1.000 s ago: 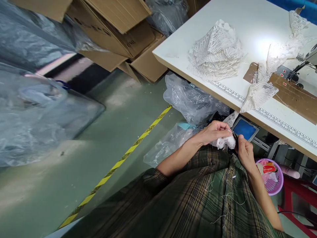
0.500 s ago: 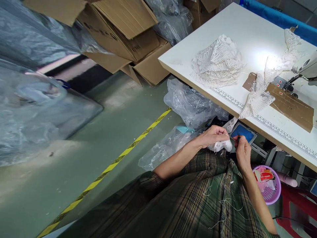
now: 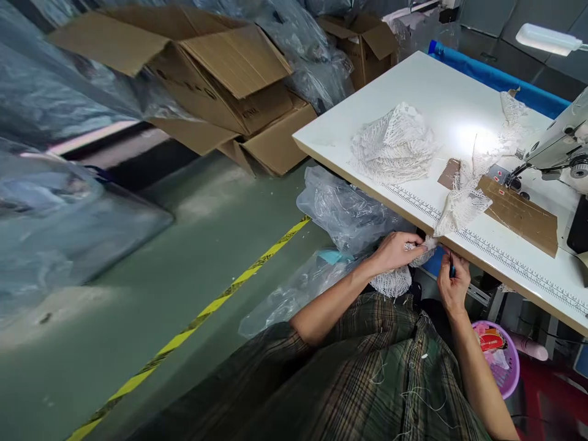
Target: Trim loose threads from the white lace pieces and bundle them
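My left hand [image 3: 397, 252] is closed on white lace [image 3: 429, 244] just off the table's front edge, fingers pinching it. More white lace [image 3: 391, 282] hangs below that hand above my lap. My right hand [image 3: 454, 283] is close to the underside of the edge, curled round small dark thread snips [image 3: 452, 267], partly hidden by the fingers. From the sewing machine [image 3: 551, 147] a lace strip [image 3: 463, 205] runs across the tabletop to the edge near my left hand. A pile of white lace [image 3: 395, 144] lies further left on the white table [image 3: 331, 125].
Brown cardboard [image 3: 519, 214] lies by the machine foot. Open cardboard boxes [image 3: 220, 79] and clear plastic bags [image 3: 344, 202] are on the left. A purple basket [image 3: 511, 373] stands below right. Yellow-black tape [image 3: 206, 315] crosses the green floor.
Both hands have moved up to the table edge. The left now pinches the lace there, and a bunch of lace hangs lower. The view has tilted up, showing more of the machine.
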{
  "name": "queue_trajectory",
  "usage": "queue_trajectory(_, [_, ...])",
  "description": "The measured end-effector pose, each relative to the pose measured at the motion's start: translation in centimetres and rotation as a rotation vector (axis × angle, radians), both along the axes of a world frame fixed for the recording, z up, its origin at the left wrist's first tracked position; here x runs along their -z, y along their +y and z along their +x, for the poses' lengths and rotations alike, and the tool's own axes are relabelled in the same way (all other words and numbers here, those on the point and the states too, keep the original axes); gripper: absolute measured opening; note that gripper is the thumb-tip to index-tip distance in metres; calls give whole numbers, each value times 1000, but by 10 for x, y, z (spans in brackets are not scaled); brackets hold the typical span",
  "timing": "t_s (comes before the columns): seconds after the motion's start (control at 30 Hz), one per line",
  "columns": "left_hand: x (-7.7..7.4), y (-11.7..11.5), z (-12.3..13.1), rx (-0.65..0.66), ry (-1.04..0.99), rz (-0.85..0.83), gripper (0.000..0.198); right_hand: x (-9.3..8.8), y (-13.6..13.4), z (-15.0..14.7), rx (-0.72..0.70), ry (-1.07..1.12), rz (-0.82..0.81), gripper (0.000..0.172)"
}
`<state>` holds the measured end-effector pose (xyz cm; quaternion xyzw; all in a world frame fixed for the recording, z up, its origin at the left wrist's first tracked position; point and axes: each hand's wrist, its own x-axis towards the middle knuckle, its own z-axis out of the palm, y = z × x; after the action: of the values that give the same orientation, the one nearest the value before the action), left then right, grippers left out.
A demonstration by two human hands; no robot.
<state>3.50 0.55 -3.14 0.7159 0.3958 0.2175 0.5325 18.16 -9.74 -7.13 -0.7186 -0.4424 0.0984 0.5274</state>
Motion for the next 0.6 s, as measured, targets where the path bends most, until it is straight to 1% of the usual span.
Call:
queue_trajectory(0.07, [-1, 1, -3, 73, -25, -62, 33, -2, -2, 0, -65, 25, -8, 45])
queue_trajectory(0.17, [-4, 4, -12, 160, -81, -113, 39, -9, -1, -4, -177, 166, -55, 43])
queue_trajectory(0.23, [-7, 5, -17, 194, -95, -113, 40, -14, 1, -9, -178, 243, -54, 41])
queue_trajectory(0.3, [-9, 6, -21, 197, -93, -84, 40, -21, 2, -15, -147, 300, -47, 38])
queue_trajectory(0.33, [-10, 8, -23, 177, -98, -50, 40, -25, 2, -17, -139, 326, -53, 37])
queue_trajectory(0.4, [-10, 12, -25, 128, -120, 38, 47, -35, -2, -21, -151, 355, -75, 35])
queue_trajectory(0.47, [-9, 15, -27, 131, -153, 90, 53, -46, -10, -25, -188, 349, -86, 31])
queue_trajectory(0.5, [-7, 17, -27, 160, -176, 91, 52, -51, -15, -27, -215, 339, -83, 29])
queue_trajectory(0.6, [-1, 17, -25, 300, -266, 37, 50, -65, -29, -32, -310, 310, -72, 24])
